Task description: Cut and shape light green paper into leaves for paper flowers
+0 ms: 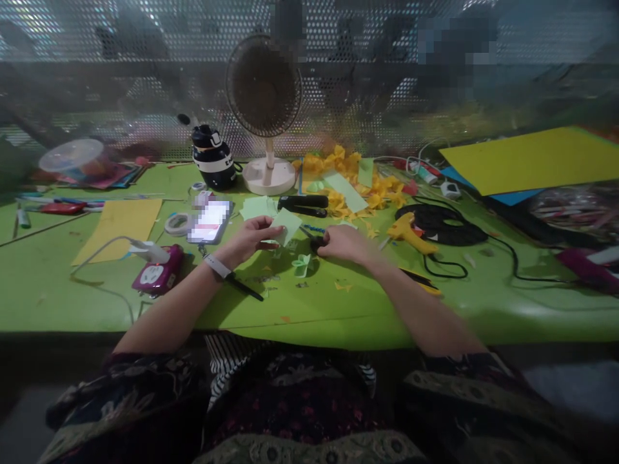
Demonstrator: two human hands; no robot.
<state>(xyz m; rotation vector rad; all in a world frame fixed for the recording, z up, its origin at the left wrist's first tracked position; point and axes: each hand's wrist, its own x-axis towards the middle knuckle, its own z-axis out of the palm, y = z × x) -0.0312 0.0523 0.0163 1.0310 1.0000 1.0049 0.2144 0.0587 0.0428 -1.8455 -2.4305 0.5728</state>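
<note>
My left hand [254, 240] pinches a small pale green paper piece [289, 225] between thumb and fingers. Close by on the right, my right hand [343, 243] is closed around dark-handled scissors [312, 238], whose blades point left toward the paper. Just below the two hands lies a folded pale green paper flower [302, 264]. Behind my left hand rests a stack of pale green paper [256, 207], and a black stapler [304, 205] lies beside it. Small paper scraps are scattered on the green tabletop around my hands.
A small fan [265, 87] and a dark bottle [213, 158] stand at the back. Yellow paper flowers [338, 167] pile up beyond the stapler. At right lie a yellow glue gun [411, 233] and its black cord. A lit phone [211, 222] and a purple power adapter [158, 270] sit left.
</note>
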